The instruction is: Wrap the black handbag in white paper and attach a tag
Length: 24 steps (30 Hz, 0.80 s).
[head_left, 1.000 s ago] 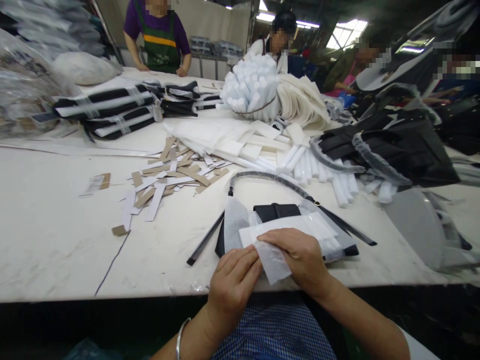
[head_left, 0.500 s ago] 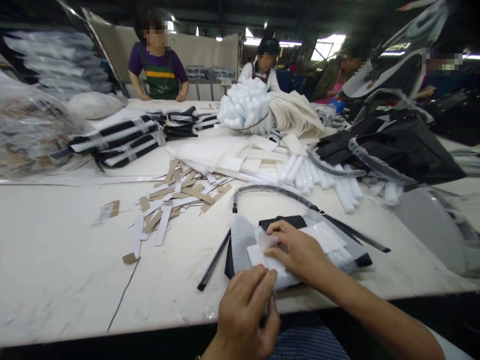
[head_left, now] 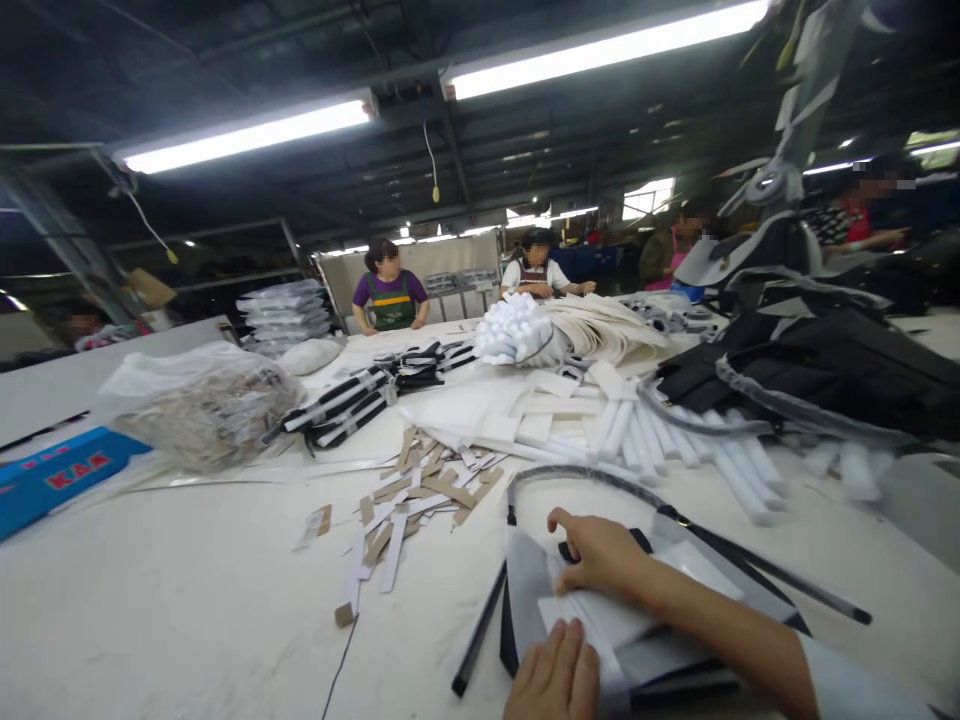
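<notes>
Tissue-wrapped black pouch [head_left: 637, 640] is pinned flat at desk [head_left: 150, 620] near edge; right hand [head_left: 600, 555] and left hand [head_left: 555, 685] press open-palmed, gripping nothing. Judged light, soft, slippery; best held by edges.

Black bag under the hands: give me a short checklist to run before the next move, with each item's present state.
1. Right hand lies on the white paper sheet over the black bag: ok.
2. Left hand rests on the sheet's near edge: ok.
3. Sheet lies flat and covers the bag: cannot tell, an arm hides part.
4. Black strap arcs loose on the table, not under either hand: ok.
5. Paper strips lie apart from the bag: ok.
</notes>
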Each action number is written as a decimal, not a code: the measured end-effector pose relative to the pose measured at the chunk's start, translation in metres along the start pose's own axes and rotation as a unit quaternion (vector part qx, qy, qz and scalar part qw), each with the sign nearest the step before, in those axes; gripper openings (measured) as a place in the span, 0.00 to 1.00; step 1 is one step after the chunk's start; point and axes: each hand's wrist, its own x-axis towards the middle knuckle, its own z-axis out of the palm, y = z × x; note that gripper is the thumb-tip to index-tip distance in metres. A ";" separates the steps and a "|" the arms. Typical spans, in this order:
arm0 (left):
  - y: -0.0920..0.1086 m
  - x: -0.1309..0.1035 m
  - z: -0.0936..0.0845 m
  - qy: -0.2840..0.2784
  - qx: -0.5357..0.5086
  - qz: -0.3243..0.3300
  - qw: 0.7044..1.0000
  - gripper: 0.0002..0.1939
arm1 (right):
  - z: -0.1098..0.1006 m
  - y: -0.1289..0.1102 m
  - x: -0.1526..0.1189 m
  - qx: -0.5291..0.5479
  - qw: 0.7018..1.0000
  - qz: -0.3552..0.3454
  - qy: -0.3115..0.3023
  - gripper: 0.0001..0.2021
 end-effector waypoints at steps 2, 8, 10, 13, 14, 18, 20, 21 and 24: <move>0.004 0.004 -0.014 -0.088 -0.014 -0.016 0.996 0.24 | -0.003 0.001 0.007 -0.005 1.000 -0.004 -0.015 0.33; 0.018 0.019 -0.048 -0.313 -0.049 -0.099 0.943 0.29 | -0.005 0.009 0.019 0.021 0.998 0.002 -0.053 0.20; 0.018 0.019 -0.047 -0.329 -0.049 -0.100 0.938 0.28 | -0.004 0.010 0.023 0.030 0.998 0.004 -0.052 0.16; 0.018 0.020 -0.042 -0.340 -0.036 -0.093 0.935 0.27 | -0.003 0.007 0.027 0.044 0.999 0.001 -0.024 0.13; 0.018 0.021 -0.041 -0.343 -0.033 -0.091 0.934 0.26 | -0.003 0.006 0.027 0.052 0.999 -0.002 -0.009 0.13; 0.021 0.023 -0.036 -0.333 -0.019 -0.078 0.940 0.25 | -0.006 0.013 0.006 0.120 0.991 -0.026 0.062 0.09; 0.018 0.018 -0.033 -0.309 -0.005 -0.063 0.949 0.25 | -0.011 0.029 -0.019 0.159 0.981 -0.033 0.104 0.09; 0.014 0.014 -0.030 -0.297 0.001 -0.046 0.954 0.26 | -0.016 0.041 -0.034 0.173 0.976 -0.029 0.131 0.09; -0.006 -0.004 -0.014 -0.272 -0.003 0.008 0.962 0.32 | -0.037 0.092 -0.096 0.176 0.956 0.028 0.233 0.10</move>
